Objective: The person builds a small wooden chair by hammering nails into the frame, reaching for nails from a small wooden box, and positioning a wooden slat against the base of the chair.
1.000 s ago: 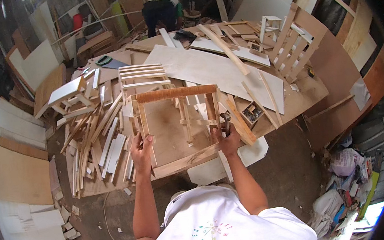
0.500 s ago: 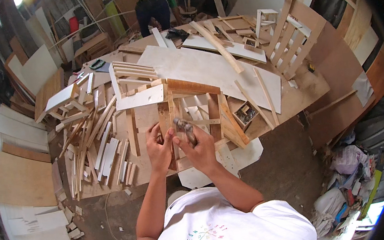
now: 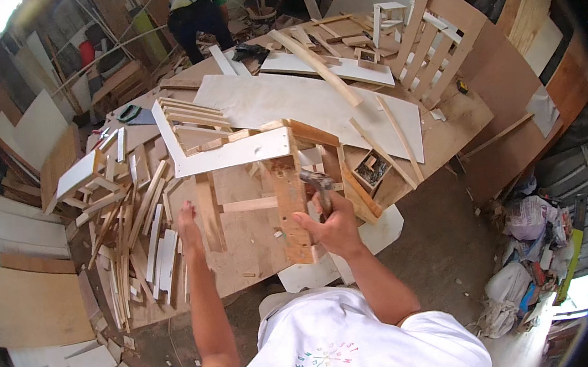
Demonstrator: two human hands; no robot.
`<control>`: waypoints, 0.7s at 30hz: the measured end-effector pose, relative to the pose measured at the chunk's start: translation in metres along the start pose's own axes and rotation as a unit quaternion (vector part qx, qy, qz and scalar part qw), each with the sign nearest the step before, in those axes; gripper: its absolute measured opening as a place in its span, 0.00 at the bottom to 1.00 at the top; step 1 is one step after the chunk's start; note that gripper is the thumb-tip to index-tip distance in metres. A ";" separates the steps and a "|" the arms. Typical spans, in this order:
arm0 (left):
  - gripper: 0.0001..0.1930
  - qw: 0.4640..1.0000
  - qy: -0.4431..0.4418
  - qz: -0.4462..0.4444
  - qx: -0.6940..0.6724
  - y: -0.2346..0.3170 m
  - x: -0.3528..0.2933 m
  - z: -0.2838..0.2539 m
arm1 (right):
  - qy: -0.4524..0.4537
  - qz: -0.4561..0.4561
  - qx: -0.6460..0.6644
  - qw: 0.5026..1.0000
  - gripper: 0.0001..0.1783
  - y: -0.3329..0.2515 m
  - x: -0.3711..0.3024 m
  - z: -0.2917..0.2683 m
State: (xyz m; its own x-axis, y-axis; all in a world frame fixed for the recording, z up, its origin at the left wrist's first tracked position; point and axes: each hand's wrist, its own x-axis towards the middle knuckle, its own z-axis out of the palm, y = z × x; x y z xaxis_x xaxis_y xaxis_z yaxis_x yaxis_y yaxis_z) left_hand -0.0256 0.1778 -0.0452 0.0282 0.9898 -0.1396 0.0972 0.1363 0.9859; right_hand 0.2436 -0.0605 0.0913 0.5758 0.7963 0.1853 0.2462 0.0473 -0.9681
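Observation:
My right hand (image 3: 333,228) grips a hammer (image 3: 326,200) with a metal head, held beside a brown wooden leg of a small chair frame. The chair frame (image 3: 233,152) stands on the worktable, with a white front rail, a slatted back at its far left and bare wooden legs. My right thumb lies near that leg; whether it touches cannot be made out. My left hand (image 3: 189,224) is to the left of the frame, holding nothing, fingers stretched out and seen edge-on. Below it lie loose wooden strips (image 3: 165,251).
An open box of small metal fasteners (image 3: 373,169) sits right of the frame. Long battens and a white board (image 3: 388,127) cover the table's far side. A slatted chair back (image 3: 437,43) stands at the far right. Another person (image 3: 197,14) bends over beyond the table.
My left hand has come off the chair frame's leg and moved left. The frame has turned and shifted right and nearer. The hammer stays in my right hand. The whole view has shifted slightly.

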 end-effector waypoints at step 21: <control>0.20 0.907 -0.358 -0.033 -0.218 0.107 -0.022 0.037 | 0.058 -0.010 0.122 0.991 0.25 0.039 -0.012 -0.046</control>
State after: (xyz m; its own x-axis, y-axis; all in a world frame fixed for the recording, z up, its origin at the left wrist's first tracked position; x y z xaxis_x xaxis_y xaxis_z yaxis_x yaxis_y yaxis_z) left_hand 0.0209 0.1695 0.0604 0.6915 0.7190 -0.0697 -0.2766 0.3526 0.8940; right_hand 0.2816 -0.0957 0.0595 0.6620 0.7197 0.2093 0.0706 0.2182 -0.9733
